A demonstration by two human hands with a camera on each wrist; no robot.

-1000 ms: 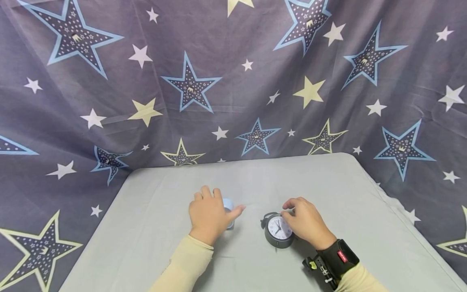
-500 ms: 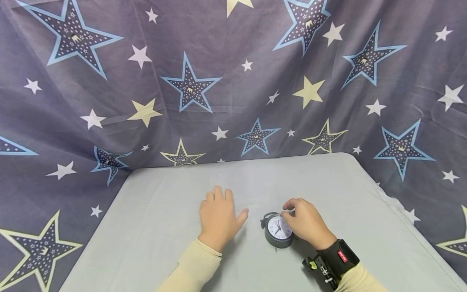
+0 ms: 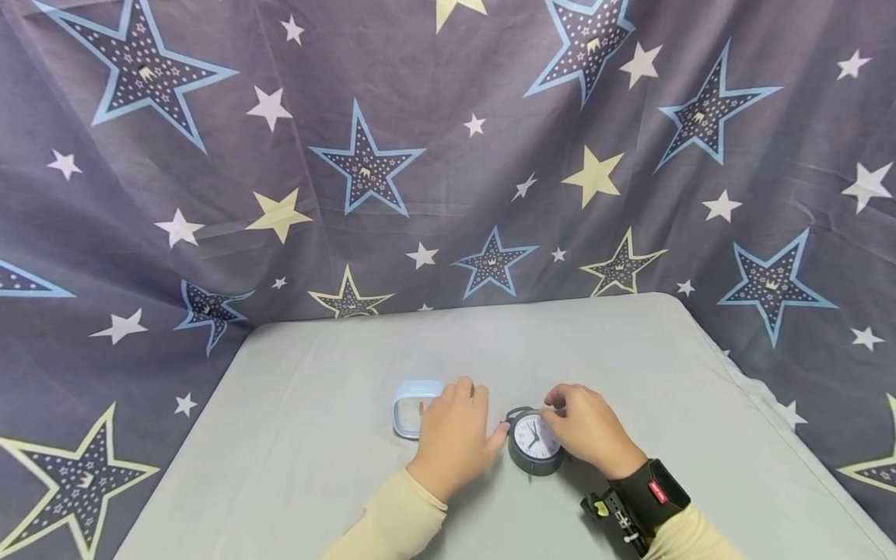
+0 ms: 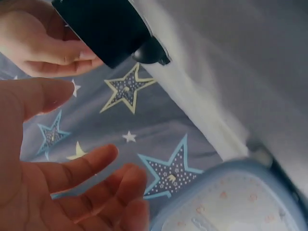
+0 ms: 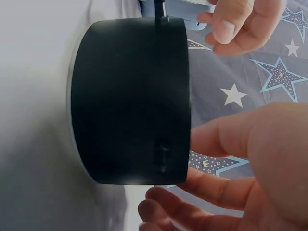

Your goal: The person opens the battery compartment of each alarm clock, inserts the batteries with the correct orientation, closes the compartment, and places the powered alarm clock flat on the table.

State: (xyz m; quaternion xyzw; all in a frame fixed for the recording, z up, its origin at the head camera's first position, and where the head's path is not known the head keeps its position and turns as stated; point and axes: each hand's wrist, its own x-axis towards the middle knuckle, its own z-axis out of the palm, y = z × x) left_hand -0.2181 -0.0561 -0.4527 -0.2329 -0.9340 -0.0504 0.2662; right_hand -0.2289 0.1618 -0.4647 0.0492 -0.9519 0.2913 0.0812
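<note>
A black round alarm clock (image 3: pixel 534 437) with a white dial stands upright on the grey cloth. At its back, my right hand (image 3: pixel 591 428) holds it with curled fingers; the thumb and forefinger tips pass behind the casing (image 5: pixel 130 101) in the right wrist view. My left hand (image 3: pixel 453 435) hovers just left of that clock, its thumb near the casing and its fingers loosely bent around nothing. Left of this hand is a light blue squarish clock (image 3: pixel 413 389), partly covered by the hand in the head view. Its pale face (image 4: pixel 231 207) shows large in the left wrist view.
A grey cloth (image 3: pixel 336 365) covers the table. Dark fabric with star prints (image 3: pixel 420 194) hangs behind and at both sides. The right wrist wears a black strap (image 3: pixel 651 498) with a small device.
My left hand has moved right, from over the blue clock to beside the black alarm clock, uncovering most of the blue one. The right hand and the black clock have stayed in place.
</note>
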